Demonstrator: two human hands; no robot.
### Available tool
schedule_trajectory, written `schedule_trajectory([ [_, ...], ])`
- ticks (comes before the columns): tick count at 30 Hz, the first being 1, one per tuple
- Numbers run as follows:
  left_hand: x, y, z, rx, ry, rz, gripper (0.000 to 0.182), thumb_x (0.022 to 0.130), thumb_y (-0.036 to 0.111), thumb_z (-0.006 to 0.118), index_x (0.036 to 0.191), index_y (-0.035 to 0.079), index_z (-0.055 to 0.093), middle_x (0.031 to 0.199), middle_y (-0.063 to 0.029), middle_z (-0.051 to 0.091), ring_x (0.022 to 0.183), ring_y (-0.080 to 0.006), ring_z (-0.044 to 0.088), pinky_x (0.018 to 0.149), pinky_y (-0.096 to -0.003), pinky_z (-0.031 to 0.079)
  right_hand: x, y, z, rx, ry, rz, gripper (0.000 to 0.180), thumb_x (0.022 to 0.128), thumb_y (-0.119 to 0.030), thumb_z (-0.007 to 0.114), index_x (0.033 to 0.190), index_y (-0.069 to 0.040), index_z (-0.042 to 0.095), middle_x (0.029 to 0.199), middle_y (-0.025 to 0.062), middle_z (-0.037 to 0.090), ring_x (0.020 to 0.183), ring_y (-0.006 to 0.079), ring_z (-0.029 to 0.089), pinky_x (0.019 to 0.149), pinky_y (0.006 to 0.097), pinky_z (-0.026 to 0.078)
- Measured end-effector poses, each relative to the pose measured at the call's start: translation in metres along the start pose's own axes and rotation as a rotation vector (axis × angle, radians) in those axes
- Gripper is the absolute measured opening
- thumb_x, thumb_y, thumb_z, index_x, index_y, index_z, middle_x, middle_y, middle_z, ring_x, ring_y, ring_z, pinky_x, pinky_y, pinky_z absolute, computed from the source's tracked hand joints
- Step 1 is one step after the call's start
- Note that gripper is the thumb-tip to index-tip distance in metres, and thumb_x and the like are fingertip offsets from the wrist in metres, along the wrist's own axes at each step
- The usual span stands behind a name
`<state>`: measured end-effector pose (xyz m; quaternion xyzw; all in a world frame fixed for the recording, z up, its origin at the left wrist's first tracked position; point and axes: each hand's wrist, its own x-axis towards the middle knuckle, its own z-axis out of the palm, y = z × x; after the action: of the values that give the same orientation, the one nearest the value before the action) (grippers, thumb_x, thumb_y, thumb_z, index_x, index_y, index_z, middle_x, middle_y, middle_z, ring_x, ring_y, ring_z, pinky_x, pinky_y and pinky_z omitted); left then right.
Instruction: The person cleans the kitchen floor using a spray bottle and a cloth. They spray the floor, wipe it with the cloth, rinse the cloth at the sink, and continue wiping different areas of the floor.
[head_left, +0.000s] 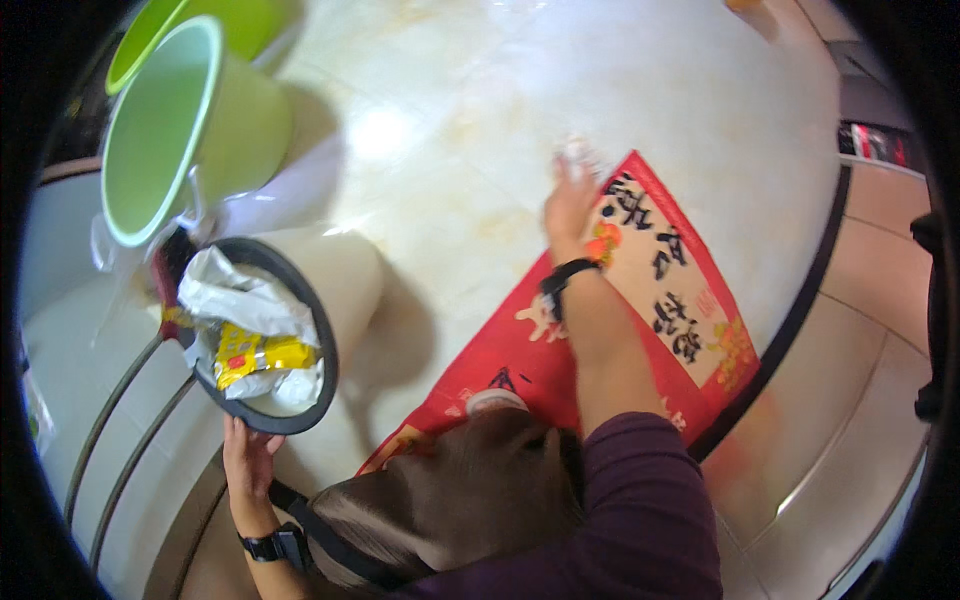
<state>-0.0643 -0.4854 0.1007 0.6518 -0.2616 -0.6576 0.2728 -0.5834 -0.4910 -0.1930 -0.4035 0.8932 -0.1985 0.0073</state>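
My right hand (568, 206) reaches forward at the left edge of a red paper bag (525, 337) with dark brush writing, lying on the pale tiled floor. Its fingers are blurred over something whitish at their tips; whether they grip it cannot be told. My left hand (251, 454) is at the near rim of a whitish waste bin (330, 255) with a dark rim, thumb and fingers against it. Inside the bin are crumpled white plastic (244, 292) and a yellow wrapper (262, 358).
A light green bucket (262, 124) stands beyond the bin, with a brighter green container (244, 26) behind it. Clear plastic (199, 202) hangs near the bucket's rim. Curved metal bars (124, 397) are at the left. A dark strip (799, 300) borders the tiles at the right.
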Motion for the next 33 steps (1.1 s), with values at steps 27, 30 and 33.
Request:
schedule_trajectory([
  [27, -0.241, 0.088, -0.075, 0.246, 0.049, -0.337, 0.055, 0.091, 0.028, 0.062, 0.136, 0.010, 0.037, 0.116, -0.0069, 0.055, 0.103, -0.0265, 0.057, 0.090, -0.0384, 0.048, -0.173, -0.035, -0.435, 1.688, -0.663, 0.980, 0.044, 0.087, -0.006, 0.057, 0.129, -0.002, 0.045, 0.115, 0.0104, 0.060, 0.102, 0.0197, 0.061, 0.085, 0.0316, 0.050],
  [30, -0.297, 0.130, -0.053, 0.349, -0.013, -0.382, 0.055, 0.089, 0.030, 0.064, 0.134, 0.010, 0.039, 0.118, -0.0080, 0.053, 0.104, -0.0273, 0.057, 0.089, -0.0379, 0.048, -0.206, -0.010, -0.516, 1.768, -0.495, 1.163, 0.045, 0.083, -0.002, 0.056, 0.127, -0.002, 0.047, 0.112, 0.0115, 0.061, 0.098, 0.0229, 0.063, 0.084, 0.0359, 0.050],
  [33, -0.336, 0.179, -0.012, 0.431, -0.130, -0.390, 0.052, 0.090, 0.030, 0.062, 0.132, 0.009, 0.042, 0.121, -0.0095, 0.052, 0.103, -0.0255, 0.057, 0.089, -0.0363, 0.048, -0.253, 0.011, -0.589, 1.749, -0.375, 1.273, 0.033, 0.085, -0.012, 0.053, 0.117, -0.005, 0.055, 0.103, 0.0097, 0.065, 0.093, 0.0231, 0.063, 0.079, 0.0363, 0.051],
])
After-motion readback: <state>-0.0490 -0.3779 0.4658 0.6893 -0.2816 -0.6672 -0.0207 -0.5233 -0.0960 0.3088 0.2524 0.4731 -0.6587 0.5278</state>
